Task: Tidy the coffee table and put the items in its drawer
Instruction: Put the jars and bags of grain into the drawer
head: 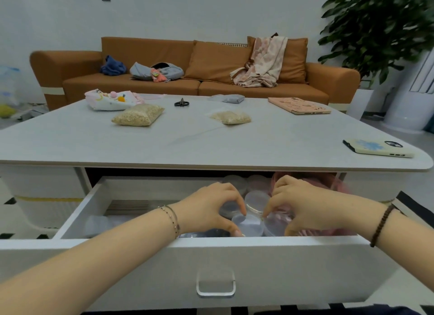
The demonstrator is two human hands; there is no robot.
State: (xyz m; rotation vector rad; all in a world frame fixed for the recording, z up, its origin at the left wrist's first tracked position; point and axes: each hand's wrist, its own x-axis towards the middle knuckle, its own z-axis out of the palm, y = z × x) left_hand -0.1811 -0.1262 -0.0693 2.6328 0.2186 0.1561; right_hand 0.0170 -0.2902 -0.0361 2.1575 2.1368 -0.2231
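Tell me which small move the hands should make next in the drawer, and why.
Probably set the clear jars down and let go. Both the left hand and right hand curl around them inside the open drawer, while grain bags, scissors and a phone wait on the table.

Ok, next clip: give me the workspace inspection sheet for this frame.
Surface: table, grey top.
Job's things: drawer open, jars and pink fabric inside; on the table big grain bag, small grain bag, scissors, pouch, grey cloth, laptop, phone.
Clutter: nothing seen beyond these.
Hands: left hand and right hand in the drawer, fingers curled round jars.
Cables: nothing seen.
Surroundings: sofa with clothes; plant at right.
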